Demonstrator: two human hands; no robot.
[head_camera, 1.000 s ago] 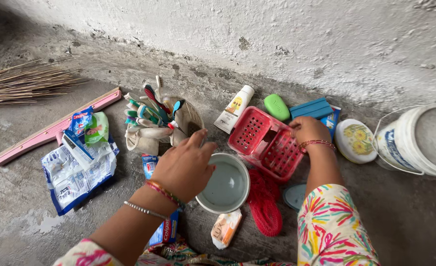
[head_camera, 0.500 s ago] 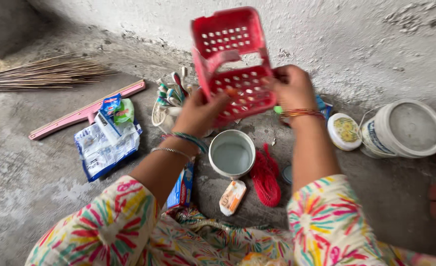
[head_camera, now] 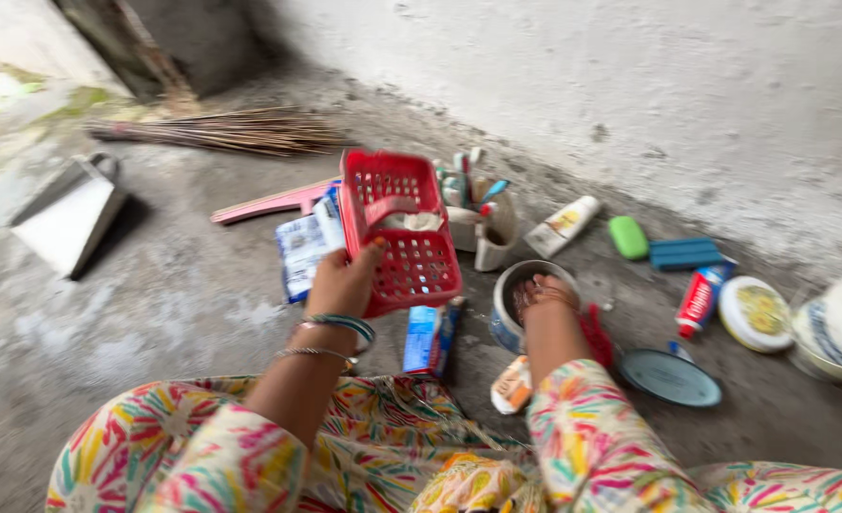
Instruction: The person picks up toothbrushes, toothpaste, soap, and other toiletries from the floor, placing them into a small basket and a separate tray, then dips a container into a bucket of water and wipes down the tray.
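My left hand (head_camera: 342, 280) grips a red perforated plastic basket (head_camera: 397, 228) by its lower left edge and holds it tilted above the floor. A pale scrap lies inside the basket. My right hand (head_camera: 538, 291) reaches down into a small round metal-rimmed bowl (head_camera: 509, 318) on the floor, with its fingers inside; I cannot see whether they hold anything. A red scrubber (head_camera: 596, 335) lies just right of that wrist.
On the concrete floor lie a white tube (head_camera: 561, 226), a green soap (head_camera: 627, 237), a blue brush (head_camera: 685, 253), a red tube (head_camera: 699, 300), a round tin (head_camera: 754, 312), a white bucket (head_camera: 839, 328), a grey lid (head_camera: 669, 376), packets (head_camera: 302, 249), a broom (head_camera: 231, 131) and a dustpan (head_camera: 67, 214).
The basket has come down and left, now held by my left hand alone. My right hand let go of it and dropped into the bowl. The view swung left.
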